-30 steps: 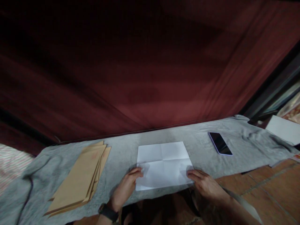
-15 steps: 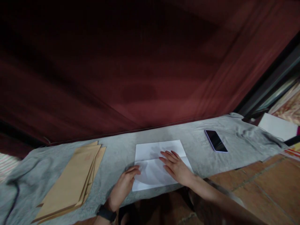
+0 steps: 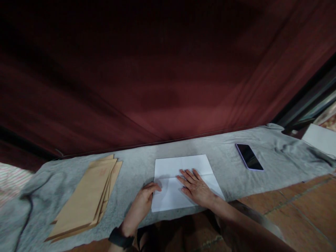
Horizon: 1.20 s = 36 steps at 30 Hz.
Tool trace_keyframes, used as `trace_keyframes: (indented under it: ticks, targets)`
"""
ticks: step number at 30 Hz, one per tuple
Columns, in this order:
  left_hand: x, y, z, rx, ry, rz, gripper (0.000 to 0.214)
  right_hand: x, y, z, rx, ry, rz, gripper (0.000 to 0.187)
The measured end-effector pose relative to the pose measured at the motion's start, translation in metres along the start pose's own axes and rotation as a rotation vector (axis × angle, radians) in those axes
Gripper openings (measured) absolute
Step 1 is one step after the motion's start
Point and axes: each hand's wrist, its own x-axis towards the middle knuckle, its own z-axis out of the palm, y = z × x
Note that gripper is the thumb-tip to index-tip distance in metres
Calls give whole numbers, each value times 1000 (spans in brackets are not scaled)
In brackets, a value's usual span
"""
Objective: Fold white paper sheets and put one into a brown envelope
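A white sheet of paper with a crease running across it lies flat on a grey cloth. My right hand rests palm down on the middle of the sheet, fingers spread near the crease. At the paper's left edge, my left hand has its fingers closed together over the margin; its thumb is partly hidden. A dark watch is on my left wrist.
Several brown paper envelopes lie in an overlapping stack to the left. A phone with a purple edge lies at the right. The grey cloth meets a dark red upright surface behind; brown tiles show below.
My right hand has spread its fingers more and pressed flatter on the sheet. The left hand stays at the left edge. The whole view has shifted slightly.
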Motion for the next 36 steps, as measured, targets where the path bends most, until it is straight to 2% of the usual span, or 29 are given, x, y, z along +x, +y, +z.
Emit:
trace_keyframes:
  ticks: [3,7,10,13,18,25,30,36]
  targets:
    - [12,18,14,31,127,-2,46,1,-2,-1,9,-4,1,53]
    - [25,38,54,195,183,33,43,2,-3,-4,21,-11,0,51]
    - [24,35,84,394,179,81,45,2,-3,-6,34,-19,2,49]
    - [15,25,101,531,211,119,50,1,-1,-6,49,-17,-8,48]
    - [4,24,104,603,210,98,47,2,0,-6,60,-23,-16,51]
    - [11,37,107,662,183,36,45,1,-2,-4,58,-36,-3,50]
    - [13,46,110,729,172,77,49,12,1,-3,97,-30,89,45]
    - [11,45,117,707,171,59,46,20,-1,8,-28,6,129,50]
